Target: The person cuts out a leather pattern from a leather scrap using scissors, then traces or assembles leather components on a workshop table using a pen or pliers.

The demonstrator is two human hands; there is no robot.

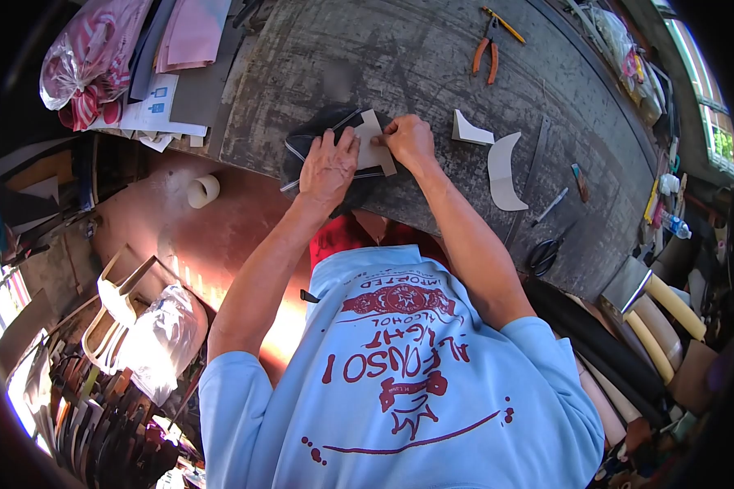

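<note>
On the dark worktable lies a black piece with pale edge lines [295, 163], near the table's front edge. A T-shaped pale card [373, 140] rests on top of it. My left hand [329, 167] lies over the black piece with its fingers spread, the fingertips beside the card's left part. My right hand [408, 140] is closed at the card's right edge, thumb and index finger pinched on it. Right of my right hand are a folded white card piece [470, 130] and a curved white card piece [503, 173].
Orange-handled pliers [487, 55] and a yellow pencil [506, 26] lie at the back of the worktable [367, 49]. A metal ruler [537, 155], a pen [550, 207], a small cutter [580, 182] and black scissors [544, 256] are on the right. Papers and plastic bags sit back left.
</note>
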